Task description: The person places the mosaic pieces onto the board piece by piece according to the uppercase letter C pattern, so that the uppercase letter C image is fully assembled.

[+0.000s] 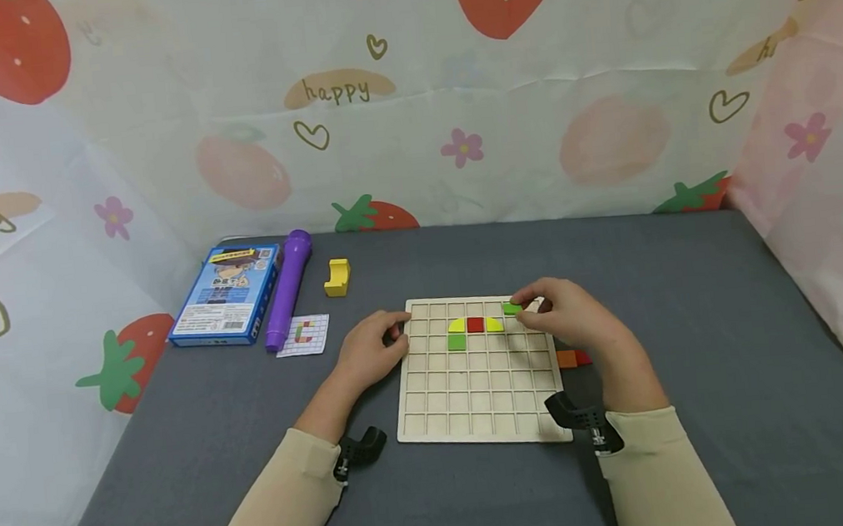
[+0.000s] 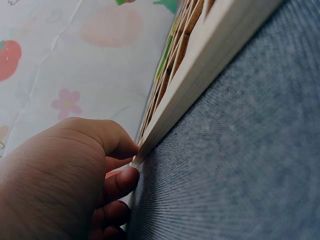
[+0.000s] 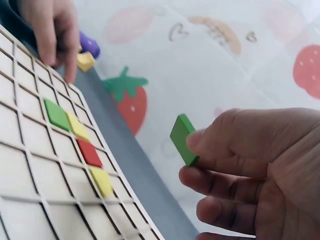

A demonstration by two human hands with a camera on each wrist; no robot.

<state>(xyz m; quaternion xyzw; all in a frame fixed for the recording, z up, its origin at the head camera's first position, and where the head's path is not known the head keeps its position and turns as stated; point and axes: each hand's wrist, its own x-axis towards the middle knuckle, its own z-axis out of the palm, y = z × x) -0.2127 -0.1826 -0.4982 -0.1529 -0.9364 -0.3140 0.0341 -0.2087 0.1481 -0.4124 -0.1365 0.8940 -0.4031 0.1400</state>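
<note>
- Far left of the wooden grid board [image 1: 479, 400], a blue box [image 1: 225, 294] lies flat with a purple pen-shaped stick [image 1: 287, 290] just beside it, and a small pattern card [image 1: 303, 335] at the stick's near end, face up where the person can read it.
- A yellow block [image 1: 337, 277] sits well off the board's far-left corner.
- The left hand [image 1: 369, 353] curls over the board's left edge, thumb on top and fingers [image 2: 120, 182] at the rim, which looks like bracing the board against sliding.
- On the board, second row from the far edge: yellow, red, yellow pieces [image 1: 475, 324] in a line, a green square [image 1: 456, 343] just below the left one.
- The right hand [image 1: 572, 317] pinches a green tile [image 3: 183, 139] by one end, held above the board's far-right cells, clear of the wood.
- An orange-red piece [image 1: 573, 357] waits touching the board's right edge.
</note>
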